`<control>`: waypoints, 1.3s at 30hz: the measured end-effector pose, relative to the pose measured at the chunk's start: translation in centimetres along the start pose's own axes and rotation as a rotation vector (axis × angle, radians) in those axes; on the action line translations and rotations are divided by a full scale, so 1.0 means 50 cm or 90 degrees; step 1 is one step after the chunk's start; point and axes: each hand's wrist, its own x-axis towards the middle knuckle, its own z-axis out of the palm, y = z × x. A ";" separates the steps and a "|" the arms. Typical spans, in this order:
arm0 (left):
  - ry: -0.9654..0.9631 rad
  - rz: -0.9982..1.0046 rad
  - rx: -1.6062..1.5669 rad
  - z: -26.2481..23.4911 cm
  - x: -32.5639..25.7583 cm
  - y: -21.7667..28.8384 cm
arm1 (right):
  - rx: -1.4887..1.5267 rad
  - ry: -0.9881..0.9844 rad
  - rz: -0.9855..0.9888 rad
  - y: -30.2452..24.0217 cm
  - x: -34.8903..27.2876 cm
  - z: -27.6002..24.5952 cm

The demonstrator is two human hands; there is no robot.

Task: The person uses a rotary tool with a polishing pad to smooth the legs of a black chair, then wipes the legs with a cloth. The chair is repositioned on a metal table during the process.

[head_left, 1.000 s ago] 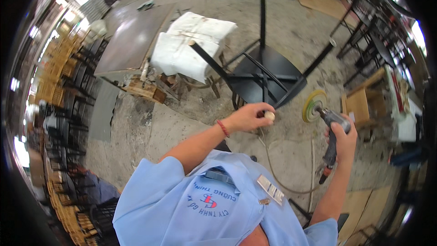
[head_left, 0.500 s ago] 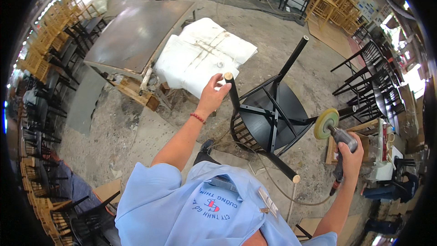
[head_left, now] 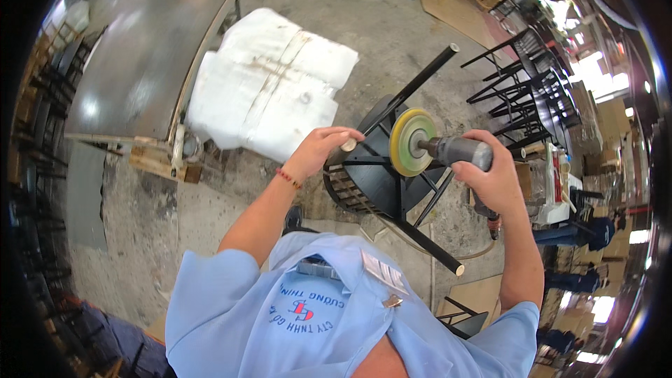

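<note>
An upturned black wooden chair stands in front of me, its legs pointing up. My left hand, with a red bead bracelet at the wrist, is wrapped round the top of its left leg, whose pale bare-wood end shows beside the fingers. My right hand grips a dark handheld air sander. Its round yellow-green disc hovers over the chair's underside, to the right of the held leg and apart from it. The disc hides part of the seat and crossbars.
White wrapped padding lies beyond my left hand, next to a dark-topped table. A thin air hose trails behind the chair. Stacked black chairs stand at right, near a wooden crate. Other people are at the far right.
My right hand has brought the sander left and up, over the chair. My left hand has closed from fingertip contact to a grip on the leg's top. The view has shifted.
</note>
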 end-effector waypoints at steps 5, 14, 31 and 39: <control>-0.079 -0.048 -0.119 -0.022 0.032 -0.016 | -0.117 -0.067 -0.020 -0.081 0.015 0.014; 0.037 -0.040 -0.220 0.005 0.060 -0.120 | -0.458 -0.328 -0.085 -0.246 0.055 0.127; 0.044 -0.010 -0.202 -0.001 0.065 -0.139 | 0.171 -0.311 0.165 -0.049 0.134 0.110; 0.046 -0.039 -0.258 0.000 0.056 -0.134 | -0.186 -0.192 -0.143 -0.058 -0.044 0.166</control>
